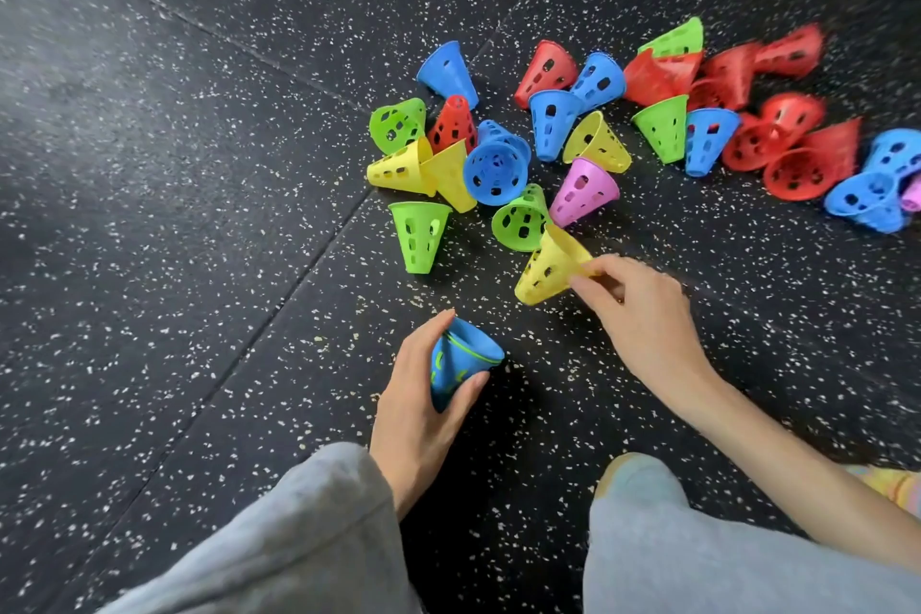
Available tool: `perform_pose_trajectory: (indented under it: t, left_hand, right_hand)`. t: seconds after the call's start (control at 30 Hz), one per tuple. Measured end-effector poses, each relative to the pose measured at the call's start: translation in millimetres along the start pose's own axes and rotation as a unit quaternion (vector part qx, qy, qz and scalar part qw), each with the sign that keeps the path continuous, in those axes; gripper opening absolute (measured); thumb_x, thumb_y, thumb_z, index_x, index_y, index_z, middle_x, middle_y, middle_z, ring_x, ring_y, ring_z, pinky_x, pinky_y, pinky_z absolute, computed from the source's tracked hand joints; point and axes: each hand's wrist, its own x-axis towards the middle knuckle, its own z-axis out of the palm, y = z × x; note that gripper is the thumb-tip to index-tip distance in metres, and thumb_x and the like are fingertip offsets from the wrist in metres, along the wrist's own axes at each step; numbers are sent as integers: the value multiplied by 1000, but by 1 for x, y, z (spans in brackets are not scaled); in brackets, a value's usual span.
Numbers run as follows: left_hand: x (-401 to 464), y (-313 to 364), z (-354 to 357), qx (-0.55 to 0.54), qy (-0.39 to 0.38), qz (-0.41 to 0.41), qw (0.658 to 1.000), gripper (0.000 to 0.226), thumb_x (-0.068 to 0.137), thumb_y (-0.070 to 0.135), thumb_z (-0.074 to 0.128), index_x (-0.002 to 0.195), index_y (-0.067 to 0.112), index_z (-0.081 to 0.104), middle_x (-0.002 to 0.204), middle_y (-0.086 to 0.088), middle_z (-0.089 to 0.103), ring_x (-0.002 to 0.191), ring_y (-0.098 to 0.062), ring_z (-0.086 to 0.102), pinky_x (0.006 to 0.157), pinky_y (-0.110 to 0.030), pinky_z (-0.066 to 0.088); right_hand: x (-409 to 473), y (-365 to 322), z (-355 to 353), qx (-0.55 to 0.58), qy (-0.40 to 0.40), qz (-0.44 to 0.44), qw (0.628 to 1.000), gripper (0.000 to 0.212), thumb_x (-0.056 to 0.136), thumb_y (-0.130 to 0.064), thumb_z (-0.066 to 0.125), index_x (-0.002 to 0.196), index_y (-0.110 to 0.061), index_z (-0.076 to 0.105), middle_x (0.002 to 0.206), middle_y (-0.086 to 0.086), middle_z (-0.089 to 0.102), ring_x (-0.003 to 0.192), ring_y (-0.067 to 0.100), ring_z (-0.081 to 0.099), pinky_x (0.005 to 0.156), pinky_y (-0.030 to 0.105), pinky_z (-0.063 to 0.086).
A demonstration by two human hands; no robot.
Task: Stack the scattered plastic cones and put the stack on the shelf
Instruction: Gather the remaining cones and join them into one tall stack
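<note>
Several perforated plastic cones in blue, red, green, yellow and pink lie scattered on the black speckled floor (199, 214). My left hand (418, 409) grips a small stack (461, 361): a blue cone with a green one nested inside, its wide mouth facing right. My right hand (643, 309) pinches the rim of a yellow cone (548, 267) that lies on its side just below a green cone (521, 217) and a pink cone (583, 192). A green cone (419, 234) stands mouth-up to the left. No shelf is in view.
My knees in grey trousers (319, 538) fill the bottom of the view, with a sock-clad foot (892, 484) at the right edge. A cluster of red cones (777, 135) and blue ones (877, 190) lies at far right. Bare floor spreads to the left.
</note>
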Motion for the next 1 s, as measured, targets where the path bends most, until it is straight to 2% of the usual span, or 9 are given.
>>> perform_pose_trajectory:
  t: [0.07, 0.17, 0.33, 0.43, 0.6, 0.73, 0.83, 0.93, 1.0]
  left_hand:
    - [-1, 0, 0, -1, -12, -8, 1000, 78, 90, 35, 77, 141, 68, 29, 147, 23, 48, 138, -1, 48, 115, -30, 40]
    - [-2, 0, 0, -9, -29, -31, 999, 78, 87, 48, 73, 147, 63, 26, 149, 27, 47, 136, 3, 48, 115, -37, 43]
    - [-3, 1, -1, -15, -26, -23, 999, 76, 89, 50, 70, 153, 50, 28, 151, 24, 48, 138, -1, 49, 113, -38, 45]
    - [-2, -1, -1, -5, -14, -29, 999, 74, 90, 55, 67, 153, 51, 29, 151, 21, 50, 137, 2, 48, 113, -31, 43]
    - [-1, -5, -1, 5, -13, -28, 1000, 75, 91, 52, 67, 154, 50, 27, 152, 14, 51, 137, 1, 49, 112, -31, 42]
    - [-1, -7, 2, -28, -27, -23, 999, 75, 93, 37, 74, 156, 41, 32, 152, 14, 51, 139, -4, 50, 113, -41, 45]
    - [8, -2, -5, -55, -18, 7, 998, 64, 98, 33, 67, 155, 27, 39, 151, 10, 53, 139, -9, 51, 112, -47, 47]
    - [44, -2, -22, 36, 35, 64, 997, 55, 102, 37, 57, 152, 17, 44, 149, 3, 51, 138, -15, 50, 110, -48, 45]
    - [76, -3, -34, 110, 50, 86, 989, 60, 102, 36, 58, 155, 14, 39, 155, -5, 42, 146, -19, 39, 118, -46, 36]
  right_hand:
    - [-6, -5, 4, 76, -22, 18, 997, 17, 100, -38, 57, 96, -30, 70, 80, -12, 71, 77, 6, 69, 77, 42, 58]
    - [-14, -15, 14, 131, -81, 22, 988, 22, 102, -37, 53, 87, -32, 68, 75, -9, 71, 68, 6, 70, 73, 42, 60]
    - [-30, -26, 35, 99, -223, -16, 970, 28, 99, -45, 48, 79, -31, 62, 78, -3, 62, 65, 13, 64, 73, 45, 56]
    - [-37, -25, 51, 60, -258, -61, 962, 27, 96, -55, 46, 83, -34, 57, 82, -3, 49, 71, 13, 59, 74, 45, 52]
    - [-40, -24, 60, 60, -221, -82, 970, 25, 93, -48, 60, 85, -24, 57, 77, -5, 48, 77, 9, 52, 69, 26, 41]
    - [-41, -21, 60, 85, -194, -53, 976, 23, 93, -44, 60, 88, -22, 64, 79, -1, 52, 71, 11, 56, 74, 37, 47]
    - [-37, -20, 56, 124, -125, -25, 984, 19, 94, -38, 62, 85, -22, 62, 72, 0, 55, 62, 12, 59, 71, 44, 52]
    - [-28, -20, 49, 171, -67, 30, 983, 23, 97, -31, 62, 81, -15, 61, 63, 8, 56, 48, 8, 56, 69, 46, 54]
    - [-22, -20, 44, 180, -46, 44, 982, 20, 98, -32, 61, 84, -17, 64, 64, 10, 59, 48, 7, 58, 70, 47, 55]
